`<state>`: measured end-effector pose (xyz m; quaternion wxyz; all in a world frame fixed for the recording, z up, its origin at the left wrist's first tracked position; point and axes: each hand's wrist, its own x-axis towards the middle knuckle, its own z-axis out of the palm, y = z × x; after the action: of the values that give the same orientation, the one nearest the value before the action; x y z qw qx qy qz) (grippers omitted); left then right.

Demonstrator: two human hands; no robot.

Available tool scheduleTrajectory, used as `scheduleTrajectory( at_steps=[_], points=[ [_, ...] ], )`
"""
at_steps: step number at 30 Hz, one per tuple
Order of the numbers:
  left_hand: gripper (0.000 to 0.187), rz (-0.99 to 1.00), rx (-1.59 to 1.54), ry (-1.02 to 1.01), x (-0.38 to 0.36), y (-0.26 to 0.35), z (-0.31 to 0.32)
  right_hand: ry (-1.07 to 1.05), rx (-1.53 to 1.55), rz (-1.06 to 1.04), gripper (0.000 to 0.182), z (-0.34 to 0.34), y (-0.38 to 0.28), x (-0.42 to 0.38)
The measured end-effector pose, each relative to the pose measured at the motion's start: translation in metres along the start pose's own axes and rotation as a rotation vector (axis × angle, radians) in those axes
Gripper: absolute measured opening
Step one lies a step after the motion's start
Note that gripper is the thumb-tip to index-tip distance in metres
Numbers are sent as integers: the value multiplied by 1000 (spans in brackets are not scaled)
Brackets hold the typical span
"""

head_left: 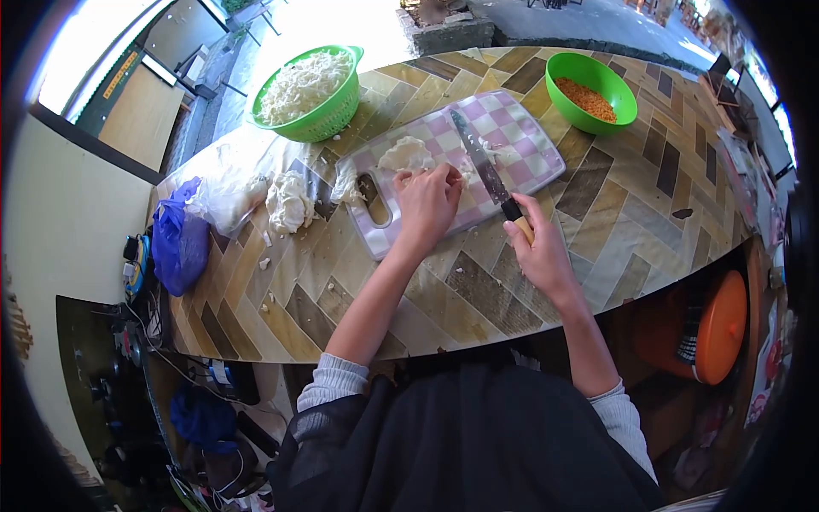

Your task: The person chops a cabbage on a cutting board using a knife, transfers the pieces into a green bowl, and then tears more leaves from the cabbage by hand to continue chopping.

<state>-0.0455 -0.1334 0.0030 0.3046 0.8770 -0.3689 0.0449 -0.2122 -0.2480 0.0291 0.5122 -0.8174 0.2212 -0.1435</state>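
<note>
My right hand (544, 254) grips a knife (482, 162) by its black and pale wood handle. The blade points away from me and slightly left over a pink-and-white checked cutting board (522, 175). On the board's left half, my left hand (429, 203) has its fingers curled together over a white piece that looks like oyster mushroom, mostly hidden by them. Just beyond those fingers lies a flat white mushroom piece (406, 154). Another piece (347, 184) rests by the board's handle hole. Small white shreds (499, 154) lie beside the blade.
A green colander (322, 119) heaped with white shreds stands at the back left. At the back right sits a green bowl (627, 102) of orange crumbs. More white pieces (290, 203), a clear plastic bag (230, 192) and a blue bag (181, 243) occupy the table's left side.
</note>
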Motion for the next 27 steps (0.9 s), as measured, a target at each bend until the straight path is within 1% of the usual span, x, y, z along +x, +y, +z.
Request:
scheduleTrajectory(
  at_steps=[2, 5, 8, 11, 14, 17, 20, 23, 26, 27],
  points=[
    [12, 27, 22, 50, 1, 1, 3, 1, -26, 2, 40, -1, -2, -1],
    [11, 104, 17, 149, 2, -3, 7, -32, -116, -9, 41, 2, -10, -4],
    [11, 139, 68, 87, 1, -3, 5, -63, -178, -55, 45, 6, -15, -6],
    [11, 168, 120, 105, 0, -5, 8, -100, -299, -52, 48, 9, -15, -4],
    [14, 238, 98, 100, -8, -6, 6, -80, -352, -139, 48, 10, -16, -3],
    [18, 312, 90, 73, -16, -11, 0, -127, -403, -108, 47, 13, -20, -3],
    [22, 352, 137, -3, -22, -16, -5, -154, -420, -125, 47, 13, -25, -2],
    [27, 354, 122, 15, -25, -18, 0, -138, -561, -106, 48, 22, -28, -5],
    [27, 337, 140, -17, -26, -18, -2, -127, -648, -111, 48, 28, -27, -8],
    [27, 334, 141, -11, -26, -18, -1, -138, -630, -102, 48, 26, -29, -6]
  ],
)
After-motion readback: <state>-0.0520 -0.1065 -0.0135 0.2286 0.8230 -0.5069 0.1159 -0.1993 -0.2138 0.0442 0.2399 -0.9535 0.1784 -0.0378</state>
